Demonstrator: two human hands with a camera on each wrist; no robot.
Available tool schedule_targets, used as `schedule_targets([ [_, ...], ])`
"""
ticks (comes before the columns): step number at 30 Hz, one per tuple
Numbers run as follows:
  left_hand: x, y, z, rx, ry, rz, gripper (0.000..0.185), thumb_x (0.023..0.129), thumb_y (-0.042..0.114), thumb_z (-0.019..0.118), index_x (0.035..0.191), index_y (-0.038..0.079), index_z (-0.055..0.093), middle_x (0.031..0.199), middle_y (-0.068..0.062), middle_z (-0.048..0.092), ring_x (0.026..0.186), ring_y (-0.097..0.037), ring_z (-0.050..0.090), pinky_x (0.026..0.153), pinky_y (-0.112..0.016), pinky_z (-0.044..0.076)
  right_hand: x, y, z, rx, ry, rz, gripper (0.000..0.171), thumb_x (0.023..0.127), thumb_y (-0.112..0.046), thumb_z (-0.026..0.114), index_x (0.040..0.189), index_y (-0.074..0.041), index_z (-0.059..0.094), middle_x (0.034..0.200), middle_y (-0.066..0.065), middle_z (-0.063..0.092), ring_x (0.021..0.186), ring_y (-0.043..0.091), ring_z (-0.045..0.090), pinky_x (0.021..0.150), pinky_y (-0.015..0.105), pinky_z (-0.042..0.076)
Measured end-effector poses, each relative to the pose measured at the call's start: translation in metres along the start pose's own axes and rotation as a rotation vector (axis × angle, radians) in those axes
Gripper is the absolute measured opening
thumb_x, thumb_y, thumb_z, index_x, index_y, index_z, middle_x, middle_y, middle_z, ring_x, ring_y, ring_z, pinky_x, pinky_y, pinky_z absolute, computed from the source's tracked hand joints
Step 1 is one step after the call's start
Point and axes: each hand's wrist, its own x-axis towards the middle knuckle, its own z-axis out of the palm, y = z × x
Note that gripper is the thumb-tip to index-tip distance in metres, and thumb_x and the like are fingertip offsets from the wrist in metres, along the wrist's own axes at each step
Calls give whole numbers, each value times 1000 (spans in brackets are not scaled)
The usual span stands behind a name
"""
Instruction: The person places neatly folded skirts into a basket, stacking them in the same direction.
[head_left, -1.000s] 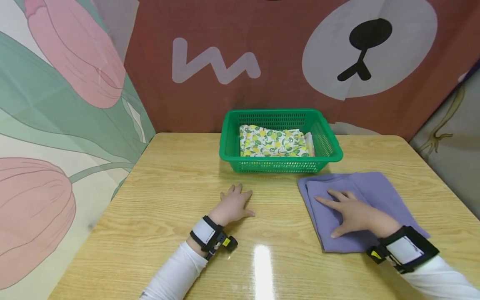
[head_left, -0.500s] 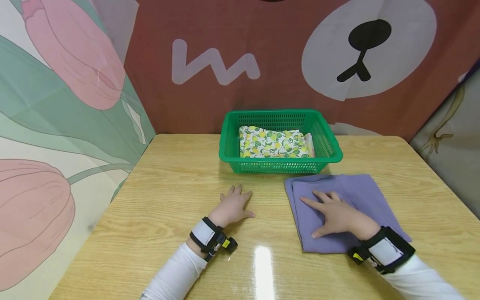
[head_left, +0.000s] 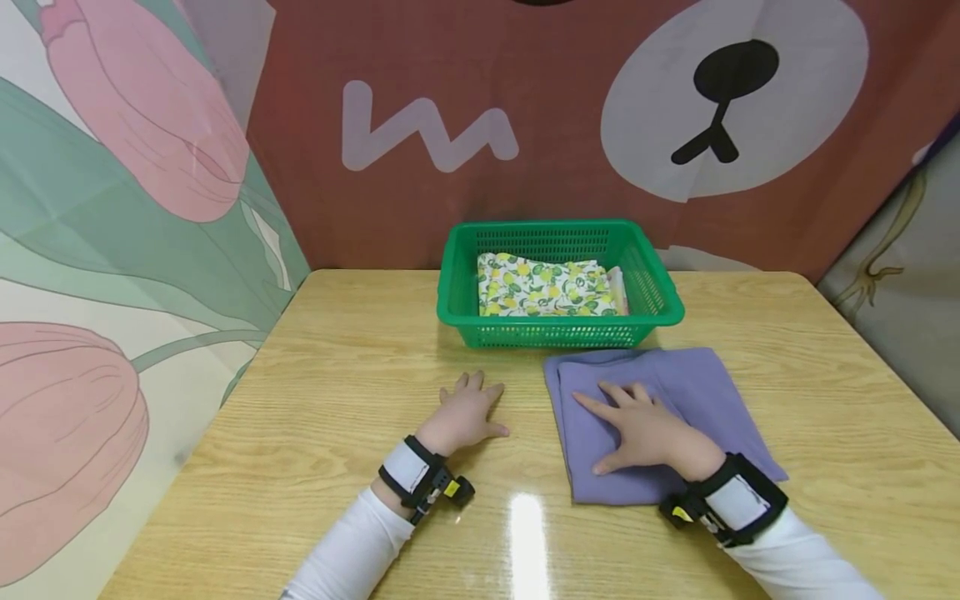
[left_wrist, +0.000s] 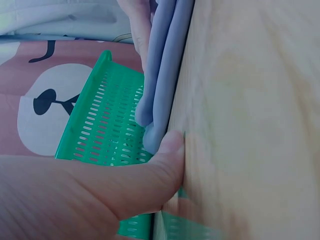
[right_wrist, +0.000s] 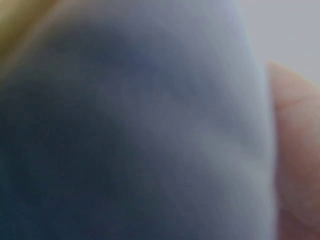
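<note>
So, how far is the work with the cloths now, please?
Done: a folded lemon-print cloth already lies in the green basket. In hand: the right hand presses flat on the folded purple cloth, which lies on the table in front of the basket. The left hand rests flat on the table beside it. Left: the purple cloth is not yet in the basket.

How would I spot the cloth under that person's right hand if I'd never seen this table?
Find the green basket at the back of the wooden table. Just in front of it lies a folded purple cloth, pressed flat by the right hand. It is plain, unlike the lemon-print cloth inside the basket.
</note>
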Motion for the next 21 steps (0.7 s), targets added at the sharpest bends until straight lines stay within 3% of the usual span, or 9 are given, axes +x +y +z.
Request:
schedule_targets([
  [21,-1,1,-1,-7,12,9,72,82,42,69,140,7,45,148,-28,29,136,-51,25,99,-74,24,19,-46,5,29,59,3,95,67,-55,78,146,-23,37,149,21,32,128,48,29,92,79,24],
])
